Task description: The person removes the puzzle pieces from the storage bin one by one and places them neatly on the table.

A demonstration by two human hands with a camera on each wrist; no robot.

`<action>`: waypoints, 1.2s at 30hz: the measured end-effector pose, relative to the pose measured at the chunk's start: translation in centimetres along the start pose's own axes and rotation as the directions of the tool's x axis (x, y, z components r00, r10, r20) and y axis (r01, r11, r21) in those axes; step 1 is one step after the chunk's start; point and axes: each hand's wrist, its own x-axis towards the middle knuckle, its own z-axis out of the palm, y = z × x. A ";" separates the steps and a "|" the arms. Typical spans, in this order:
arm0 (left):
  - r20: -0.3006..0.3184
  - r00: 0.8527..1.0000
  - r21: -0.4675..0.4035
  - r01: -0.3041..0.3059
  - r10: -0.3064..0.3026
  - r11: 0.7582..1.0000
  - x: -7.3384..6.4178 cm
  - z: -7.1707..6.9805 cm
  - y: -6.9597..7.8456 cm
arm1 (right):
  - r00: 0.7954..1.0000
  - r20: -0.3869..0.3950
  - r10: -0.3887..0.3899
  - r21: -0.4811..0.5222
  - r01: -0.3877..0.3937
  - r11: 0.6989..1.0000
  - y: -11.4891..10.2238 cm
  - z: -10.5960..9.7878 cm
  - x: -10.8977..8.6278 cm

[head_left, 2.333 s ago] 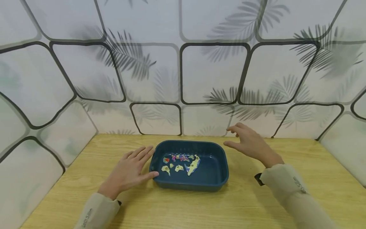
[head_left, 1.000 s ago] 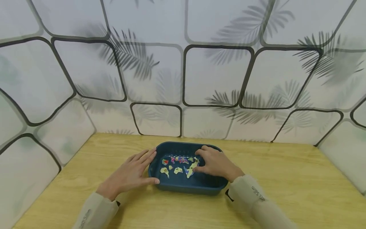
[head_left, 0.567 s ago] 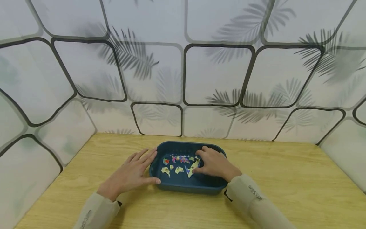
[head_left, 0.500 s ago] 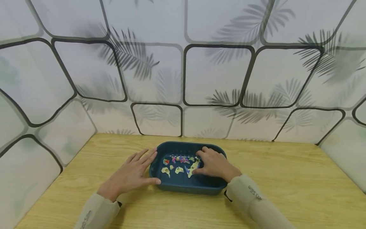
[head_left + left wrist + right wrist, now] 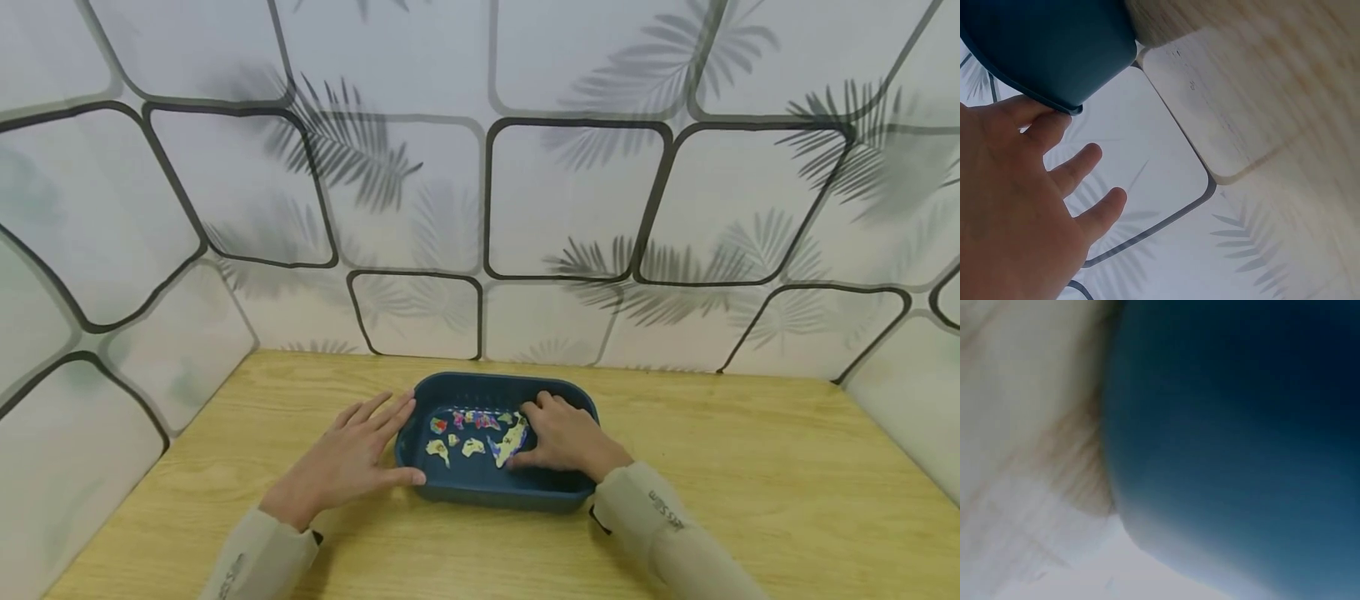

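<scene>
A dark blue rectangular tray [image 5: 495, 497] with rounded corners stands on the wood-grain table. In it lie several small irregular flat pieces, cream or brightly coloured. My left hand [image 5: 337, 471] spreads over the tray's left end, fingertips and thumb at the rim; the left wrist view shows the hand [image 5: 1022, 194] with fingertips at that rim. My right hand [image 5: 566, 433] reaches inside from the right, thumb and forefinger apart beside the largest cream-and-blue piece [image 5: 510, 440]. Its thumb tip is by the piece's near end. The right wrist view shows the blurred blue tray [image 5: 1222, 462], without the hand.
Left of the largest piece sit a cream piece [image 5: 473, 447] and another with a thin tail [image 5: 437, 450]. A pink-and-purple strip [image 5: 482, 419] lies behind them. White panels [image 5: 420, 317] with dark outlines and leaf prints border the table [image 5: 720, 483] at back and sides.
My right hand has come down from above the right of the tray into it, then its thumb has shifted slightly nearer me. The left hand stays at the rim; the pieces lie as before.
</scene>
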 end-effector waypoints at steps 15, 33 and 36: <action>-0.013 1.000 0.034 -0.003 0.003 0.999 0.3 -0.1 0.1 | 1.000 -0.005 0.010 -0.085 -0.010 0.996 -0.2 0.6 0.2; -0.014 1.000 0.016 -0.004 0.004 1.000 0.2 -0.1 0.0 | 1.000 -0.006 0.006 -0.183 -0.007 0.983 -0.7 1.1 0.6; -0.020 1.000 0.021 -0.009 0.009 1.000 0.3 0.0 -0.1 | 1.000 -0.010 0.004 -0.203 -0.005 0.979 -0.7 1.1 0.7</action>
